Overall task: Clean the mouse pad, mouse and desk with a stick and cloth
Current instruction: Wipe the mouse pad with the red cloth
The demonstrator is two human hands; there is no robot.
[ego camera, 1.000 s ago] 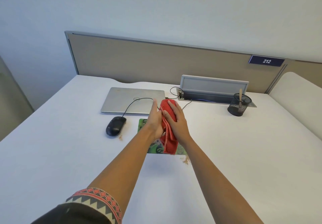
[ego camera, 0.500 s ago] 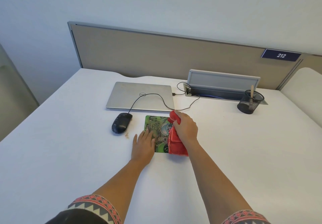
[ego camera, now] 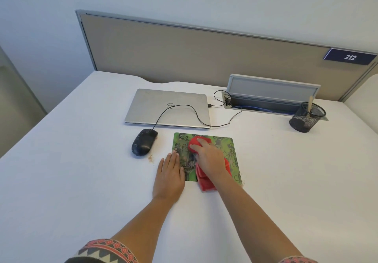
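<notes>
A green printed mouse pad [ego camera: 229,150] lies flat on the white desk [ego camera: 81,181] in front of a closed laptop. My right hand [ego camera: 210,159] presses a red cloth [ego camera: 205,184] onto the middle of the pad, fingers curled over the cloth's bunched top. My left hand [ego camera: 169,176] lies flat on the desk with straight fingers, its fingertips on the pad's left edge. A black wired mouse [ego camera: 144,142] sits left of the pad, with brown crumbs [ego camera: 151,158] by it. A wooden stick [ego camera: 310,104] stands in a black mesh cup [ego camera: 305,118] at the back right.
A closed silver laptop [ego camera: 167,107] lies behind the pad, the mouse cable [ego camera: 196,115] looping across its lid to a desk cable box [ego camera: 272,95]. A beige partition [ego camera: 194,52] closes the back. More crumbs lie at the pad's near right corner [ego camera: 242,185].
Both hands held the cloth above the pad a second ago. My left hand has let go and come down flat beside the pad; my right hand has brought the cloth onto the pad's middle.
</notes>
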